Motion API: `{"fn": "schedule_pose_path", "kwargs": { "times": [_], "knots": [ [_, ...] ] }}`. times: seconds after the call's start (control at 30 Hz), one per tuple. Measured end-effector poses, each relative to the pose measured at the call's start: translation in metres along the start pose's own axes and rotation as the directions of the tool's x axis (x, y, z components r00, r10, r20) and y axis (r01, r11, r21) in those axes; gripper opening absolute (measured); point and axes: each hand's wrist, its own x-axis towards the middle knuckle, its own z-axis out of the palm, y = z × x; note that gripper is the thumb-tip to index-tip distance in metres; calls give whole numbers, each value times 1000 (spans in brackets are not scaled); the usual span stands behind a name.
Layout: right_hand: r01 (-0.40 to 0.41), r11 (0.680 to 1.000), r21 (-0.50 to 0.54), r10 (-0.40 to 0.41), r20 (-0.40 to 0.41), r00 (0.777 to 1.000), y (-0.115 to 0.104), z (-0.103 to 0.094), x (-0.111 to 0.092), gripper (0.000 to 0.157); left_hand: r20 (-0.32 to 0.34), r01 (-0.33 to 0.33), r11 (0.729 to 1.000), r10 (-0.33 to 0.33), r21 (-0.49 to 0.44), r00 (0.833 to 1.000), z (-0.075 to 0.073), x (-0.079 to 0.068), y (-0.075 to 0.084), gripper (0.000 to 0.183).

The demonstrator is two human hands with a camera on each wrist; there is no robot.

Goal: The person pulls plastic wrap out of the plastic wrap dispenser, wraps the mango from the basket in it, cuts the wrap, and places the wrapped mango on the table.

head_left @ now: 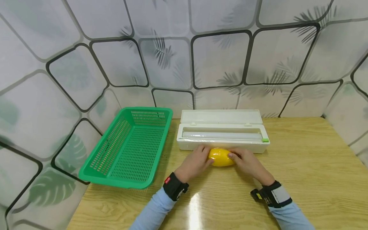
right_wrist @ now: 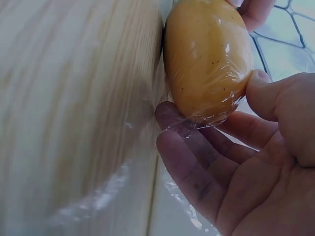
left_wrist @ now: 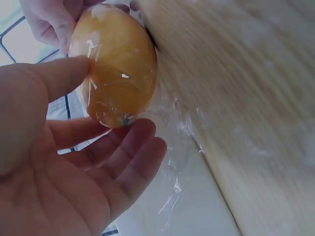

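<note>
Wooden table (head_left: 310, 159): across it I see left hand (head_left: 193, 162) and right hand (head_left: 249, 162) pinching opposite ends of a film-wrapped yellow fruit (head_left: 220, 157), probably steadying it; beyond the grip, lid-raised wrap dispenser (head_left: 221, 144), presumably within reach; leftward, green basket (head_left: 115, 182).
</note>
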Motion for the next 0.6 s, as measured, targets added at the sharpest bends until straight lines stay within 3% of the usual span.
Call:
{"fn": "schedule_pose_path", "kwargs": {
  "times": [0.2,0.47,0.6],
  "knots": [
    [33,992,-124,-38,-37,999,-7,2,-1,26,13,-3,1000,4,-24,1000,1,1,-3,58],
    [-25,937,-349,-20,-126,992,-19,6,-6,28,1,7,1000,-7,-18,1000,-1,2,-4,56],
    [45,920,-390,-135,-205,969,-21,8,-7,32,10,15,1000,-15,-14,1000,-2,1,-4,58]
  ]
}}
